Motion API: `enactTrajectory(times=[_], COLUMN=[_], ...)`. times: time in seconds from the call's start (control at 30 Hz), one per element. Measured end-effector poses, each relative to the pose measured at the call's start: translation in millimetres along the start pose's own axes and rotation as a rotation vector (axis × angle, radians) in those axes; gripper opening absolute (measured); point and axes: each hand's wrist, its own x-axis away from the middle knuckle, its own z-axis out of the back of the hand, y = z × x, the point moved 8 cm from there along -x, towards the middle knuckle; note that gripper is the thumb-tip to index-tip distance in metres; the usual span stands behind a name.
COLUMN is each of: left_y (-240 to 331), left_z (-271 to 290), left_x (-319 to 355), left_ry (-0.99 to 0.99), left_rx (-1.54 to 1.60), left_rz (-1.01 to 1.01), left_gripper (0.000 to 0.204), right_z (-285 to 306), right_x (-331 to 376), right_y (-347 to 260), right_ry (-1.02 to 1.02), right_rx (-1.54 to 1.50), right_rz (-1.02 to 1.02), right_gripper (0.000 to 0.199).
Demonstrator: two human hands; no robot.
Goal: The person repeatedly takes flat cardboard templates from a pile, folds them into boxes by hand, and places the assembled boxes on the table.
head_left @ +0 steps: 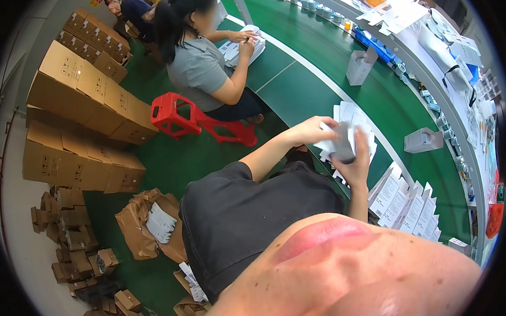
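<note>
Between my two hands is a small white carton point(344, 146), smeared by motion, so its folds are hard to make out. My left hand point(318, 131) comes in from the left, with its fingers closed at the carton's upper left side. Around the carton's lower right side my right hand point(358, 166) is wrapped, thumb and fingers on either side. Beneath and behind them lies a loose stack of flat white cartons point(349, 111) on the green bench point(284, 81). Nearer to me, on the right, several printed white cartons point(402, 200) lean in rows.
Two open white cartons point(361, 68) stand on the green belt point(396, 100) beyond the bench. A co-worker point(202, 70) handles white cartons point(243, 49) at far left, beside a red stool point(176, 115). Large brown boxes point(83, 91) line the left; a brown bag point(141, 223) lies on the floor.
</note>
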Motion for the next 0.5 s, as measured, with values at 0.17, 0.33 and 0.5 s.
enactTrajectory(times=[0.17, 0.33, 0.5], left_y=[36.2, 58.9, 69.1], left_z=[-6.2, -26.6, -40.1], left_x=[5.6, 13.2, 15.6], left_ry=[0.009, -0.027, -0.080], left_rx=[0.480, 0.177, 0.591], left_rz=[-0.392, -0.556, -0.630], left_gripper=[0.061, 0.065, 0.052], right_z=[11.4, 25.3, 42.4], right_x=[10.2, 3.9, -2.4], right_y=[0.5, -26.5, -50.5], right_ry=[0.194, 0.293, 0.353], right_rx=[-0.289, -0.415, -0.531], right_rz=[-0.076, -0.173, -0.324], right_gripper=[0.101, 0.079, 0.053])
